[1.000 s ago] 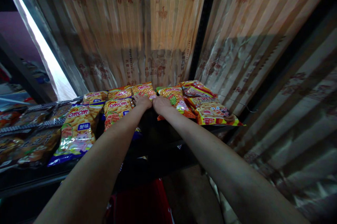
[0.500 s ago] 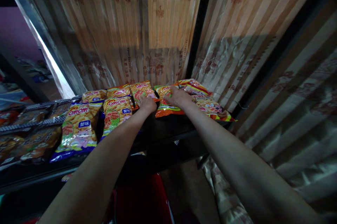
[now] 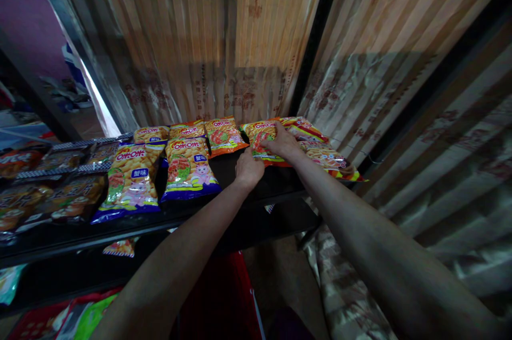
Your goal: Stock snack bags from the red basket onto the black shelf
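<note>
My right hand [image 3: 285,143] grips an orange snack bag [image 3: 259,132], its thumb across the printed front and its fingers at the upper right part. My left hand [image 3: 248,169] is just in front of that bag's lower left corner, over the dark shelf. Its fingers are bunched together, and what is between them, if anything, is hidden. Left of the hands lies another orange snack bag [image 3: 224,136], untouched. Beside it are purple-edged snack bags, a nearer one [image 3: 188,169] and a larger-looking one [image 3: 130,180] farther left.
Red-and-yellow snack packs [image 3: 326,156] lie right of my right hand. Brown packs [image 3: 76,196] fill the shelf's left end. A dark post [image 3: 312,47] and a striped curtain [image 3: 180,52] close off the back. Below are a red crate [image 3: 244,281] and a lower shelf.
My left hand has let go of the left orange bag and moved right and nearer, beside the other orange bag. My right hand stays on its bag, which now sits slightly turned. The view has shifted.
</note>
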A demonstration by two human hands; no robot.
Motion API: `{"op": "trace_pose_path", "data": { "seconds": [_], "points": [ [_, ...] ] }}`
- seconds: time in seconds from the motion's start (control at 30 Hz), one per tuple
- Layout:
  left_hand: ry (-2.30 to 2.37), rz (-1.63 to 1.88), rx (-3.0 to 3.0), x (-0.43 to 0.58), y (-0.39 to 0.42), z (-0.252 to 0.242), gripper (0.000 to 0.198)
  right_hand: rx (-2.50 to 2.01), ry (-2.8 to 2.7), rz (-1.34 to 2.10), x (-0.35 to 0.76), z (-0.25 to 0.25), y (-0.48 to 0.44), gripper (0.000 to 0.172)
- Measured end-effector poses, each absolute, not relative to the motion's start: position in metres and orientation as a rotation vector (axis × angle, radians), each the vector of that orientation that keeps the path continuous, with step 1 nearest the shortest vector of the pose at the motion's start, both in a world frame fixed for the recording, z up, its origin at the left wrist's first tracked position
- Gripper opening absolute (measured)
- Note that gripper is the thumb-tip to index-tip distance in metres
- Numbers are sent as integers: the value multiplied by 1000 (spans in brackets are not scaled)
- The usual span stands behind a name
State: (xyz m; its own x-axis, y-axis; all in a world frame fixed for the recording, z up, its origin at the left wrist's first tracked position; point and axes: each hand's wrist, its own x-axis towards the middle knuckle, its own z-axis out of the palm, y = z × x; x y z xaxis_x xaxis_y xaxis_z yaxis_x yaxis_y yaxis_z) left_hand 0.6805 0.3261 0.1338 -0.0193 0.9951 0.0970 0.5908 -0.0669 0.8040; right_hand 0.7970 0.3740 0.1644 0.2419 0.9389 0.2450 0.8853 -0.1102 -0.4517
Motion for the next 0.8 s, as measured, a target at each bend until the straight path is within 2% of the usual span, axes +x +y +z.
{"op": "trace_pose_path", "data": {
  "seconds": [0.3,0.47,0.6,0.8],
  "points": [
    [1503,1122,1676,679,325,128,41,-1852,-1770,24,800,180,361,79],
    [1424,1222,1673,682,321,126,47,-1760,-1771,-91,800,196,350,77],
    [1503,1293,1694,676,295,136,51,-1653,-1808,-8,796,202,346,75],
    [1643,1255,1796,659,262,134,54,-1528,-1828,218,782,183,343,72]
  ]
}}
